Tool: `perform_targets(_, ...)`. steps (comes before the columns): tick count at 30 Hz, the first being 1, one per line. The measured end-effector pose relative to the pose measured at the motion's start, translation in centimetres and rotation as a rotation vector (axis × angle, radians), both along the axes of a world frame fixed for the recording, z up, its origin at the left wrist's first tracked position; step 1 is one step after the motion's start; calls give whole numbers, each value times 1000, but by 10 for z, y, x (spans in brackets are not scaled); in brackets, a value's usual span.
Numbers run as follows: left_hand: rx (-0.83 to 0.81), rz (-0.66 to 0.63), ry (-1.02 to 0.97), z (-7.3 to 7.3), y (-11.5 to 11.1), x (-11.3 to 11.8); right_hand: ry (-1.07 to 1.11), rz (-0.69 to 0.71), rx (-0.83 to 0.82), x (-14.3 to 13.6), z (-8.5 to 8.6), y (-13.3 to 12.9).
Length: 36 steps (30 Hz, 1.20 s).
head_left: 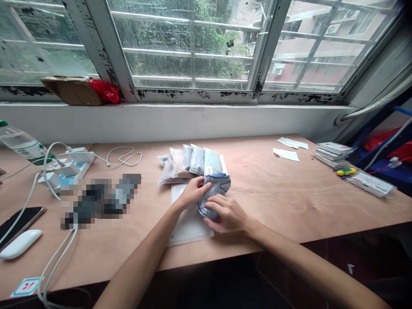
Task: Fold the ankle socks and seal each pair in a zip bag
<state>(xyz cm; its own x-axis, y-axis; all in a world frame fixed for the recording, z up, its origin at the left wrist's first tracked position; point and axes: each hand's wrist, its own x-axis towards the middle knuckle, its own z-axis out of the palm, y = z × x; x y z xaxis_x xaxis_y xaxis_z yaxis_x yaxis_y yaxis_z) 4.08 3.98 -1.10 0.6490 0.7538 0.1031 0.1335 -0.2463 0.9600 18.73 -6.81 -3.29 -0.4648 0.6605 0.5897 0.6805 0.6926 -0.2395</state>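
A stack of grey socks [222, 185] with blue edges is held between my two hands over the middle of the table. My left hand [193, 192] grips the socks near their cuffs, its thumb on top. Lower down, the fingers of my right hand [229, 213] are curled around the foot end. Beneath them lies a flat, frosted plastic bag [189, 227] on the tabletop. Just behind, several packed frosted bags [197, 161] lean in a row, with grey, pinkish and pale blue contents.
At left are a power strip [82, 161] with white cables, a water bottle [24, 143], a phone [21, 223] and a white mouse [21, 243]. White cards [286, 154], stacked boxes [333, 154] and a yellow tool [346, 172] lie at right. The table's front edge is close.
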Motion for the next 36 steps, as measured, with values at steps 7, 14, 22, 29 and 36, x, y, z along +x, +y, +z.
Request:
perform_targets(7, -26, -166, 128, -1, 17, -22, 142, -267, 85, 11, 18, 21)
perform_targets(14, 310, 55, 345, -9, 16, -21, -20, -368, -96, 22, 8, 47)
perform_targets(22, 621, 225, 424, -5, -6, -19, -6, -363, -94, 18, -3, 48)
perform_targets(29, 534, 155, 266, 0, -5, -19, 62, -236, -93, 20, -5, 45)
perform_targets(36, 405, 68, 216, 4, -4, -21, -4, -244, -71, 20, -10, 45)
